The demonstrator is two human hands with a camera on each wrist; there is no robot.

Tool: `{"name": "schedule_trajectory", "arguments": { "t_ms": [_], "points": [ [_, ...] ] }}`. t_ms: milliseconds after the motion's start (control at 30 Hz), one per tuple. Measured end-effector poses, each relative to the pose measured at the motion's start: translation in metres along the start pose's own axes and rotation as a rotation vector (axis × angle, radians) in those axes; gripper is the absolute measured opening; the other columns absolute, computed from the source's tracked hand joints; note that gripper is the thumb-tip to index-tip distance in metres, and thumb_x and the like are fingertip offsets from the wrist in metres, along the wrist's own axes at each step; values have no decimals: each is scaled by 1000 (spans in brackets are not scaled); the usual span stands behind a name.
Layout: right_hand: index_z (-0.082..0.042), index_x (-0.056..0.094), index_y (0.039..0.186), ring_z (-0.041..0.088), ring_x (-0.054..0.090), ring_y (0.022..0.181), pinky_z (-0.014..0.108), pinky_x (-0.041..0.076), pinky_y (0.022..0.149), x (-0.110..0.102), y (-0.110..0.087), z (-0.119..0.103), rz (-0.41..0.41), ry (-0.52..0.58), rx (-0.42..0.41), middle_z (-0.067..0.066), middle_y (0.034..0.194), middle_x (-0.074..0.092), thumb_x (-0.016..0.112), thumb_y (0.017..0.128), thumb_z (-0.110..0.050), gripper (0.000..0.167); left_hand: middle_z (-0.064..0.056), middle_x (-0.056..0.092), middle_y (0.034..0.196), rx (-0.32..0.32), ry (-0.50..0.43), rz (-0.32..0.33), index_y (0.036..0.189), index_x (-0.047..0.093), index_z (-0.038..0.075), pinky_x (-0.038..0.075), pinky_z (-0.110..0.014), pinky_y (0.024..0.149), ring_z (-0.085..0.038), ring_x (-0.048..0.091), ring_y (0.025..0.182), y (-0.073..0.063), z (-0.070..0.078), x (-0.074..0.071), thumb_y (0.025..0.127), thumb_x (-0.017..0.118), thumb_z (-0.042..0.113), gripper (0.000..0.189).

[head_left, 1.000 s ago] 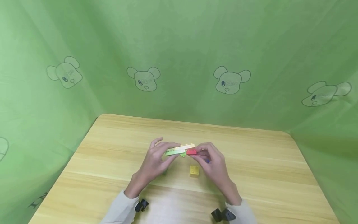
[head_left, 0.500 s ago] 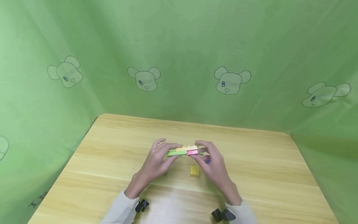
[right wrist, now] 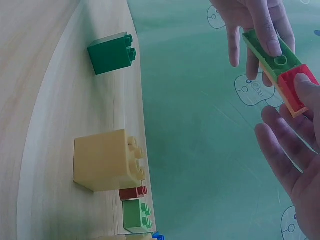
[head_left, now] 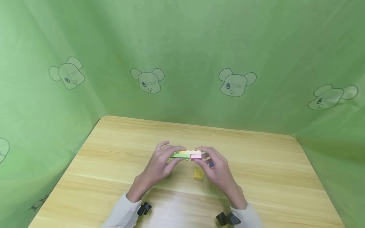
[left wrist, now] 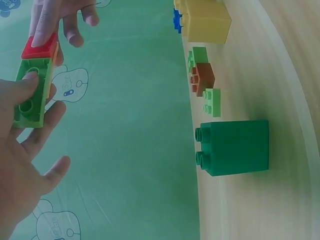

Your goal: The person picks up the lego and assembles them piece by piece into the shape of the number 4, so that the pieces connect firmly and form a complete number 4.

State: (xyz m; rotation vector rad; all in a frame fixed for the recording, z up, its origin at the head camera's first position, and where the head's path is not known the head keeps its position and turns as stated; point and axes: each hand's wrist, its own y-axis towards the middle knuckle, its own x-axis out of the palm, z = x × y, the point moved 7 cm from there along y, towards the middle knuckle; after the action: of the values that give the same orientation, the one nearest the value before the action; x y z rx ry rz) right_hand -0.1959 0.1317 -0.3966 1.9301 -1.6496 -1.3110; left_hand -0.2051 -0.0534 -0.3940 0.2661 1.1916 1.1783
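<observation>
My left hand pinches a light green brick, its thumb on the hollow underside. A red brick sits end to end with the green one, and my right hand pinches it, thumb pressed on its underside. A pale orange brick spans the top of both, with fingertips of each hand on its studs. In both wrist views the joined bricks are held up off the table, undersides toward the cameras. The remaining fingers of both hands are spread.
On the wooden table, a yellow brick stands between the forearms. The left wrist view shows a dark green brick, small light green bricks, a reddish brick and a blue one. Green cloth hangs behind.
The red brick has moved left, from beside the others to under the orange brick's right end, against the green one. My right fingers have come over the orange brick's top.
</observation>
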Motion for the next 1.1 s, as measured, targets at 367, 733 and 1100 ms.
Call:
{"name": "schedule_trajectory", "arguments": {
  "t_ms": [367, 733, 1100],
  "points": [
    [5, 65, 120, 21, 71, 75, 21, 60, 59, -3, -1, 1, -4, -14, -4, 14, 103, 74, 79, 83, 8, 39, -6, 75, 118, -12, -20, -22, 123, 69, 6, 40, -55, 116, -17, 72, 104, 2, 0, 4, 91, 78, 11, 34],
    [4, 65, 120, 14, 67, 63, 18, 56, 54, -5, -2, 0, 7, -47, -30, 13, 95, 73, 74, 85, 11, 37, -8, 75, 118, -14, -27, -19, 122, 70, 5, 40, -57, 116, -19, 72, 106, 4, 1, 6, 90, 79, 9, 33],
    [1, 66, 122, 12, 65, 62, 19, 55, 53, -8, -3, 3, 36, -72, 22, 9, 96, 70, 75, 85, 13, 40, -8, 74, 121, -48, -70, -29, 126, 68, 3, 39, -54, 116, -21, 70, 112, 9, -4, 10, 87, 82, 7, 42]
  ]
}}
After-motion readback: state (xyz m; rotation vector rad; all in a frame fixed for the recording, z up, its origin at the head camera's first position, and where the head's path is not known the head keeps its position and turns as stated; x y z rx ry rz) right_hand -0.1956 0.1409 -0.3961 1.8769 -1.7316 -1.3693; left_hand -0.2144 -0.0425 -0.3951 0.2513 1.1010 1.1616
